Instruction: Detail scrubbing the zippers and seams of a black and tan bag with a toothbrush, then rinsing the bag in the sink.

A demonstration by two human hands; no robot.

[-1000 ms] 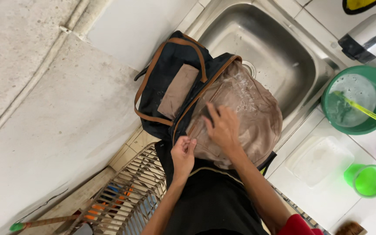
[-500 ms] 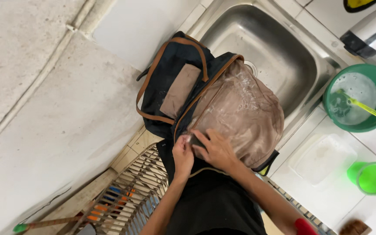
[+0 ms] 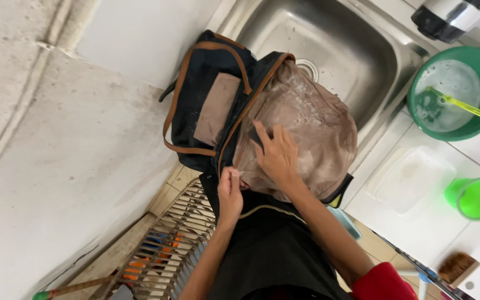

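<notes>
Hand (image 3: 276, 155) flat on backpack (image 3: 301, 122), seemingly.

The backpack (image 3: 218, 105) covers part of the sink (image 3: 356, 50). The appliance (image 3: 451, 16) is cut off at the top edge. The brush (image 3: 458, 269) is too small to make out.

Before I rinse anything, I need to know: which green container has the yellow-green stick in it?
The big green basin beside the sink, holding foamy water; the small bright-green cup holds no stick.
</notes>
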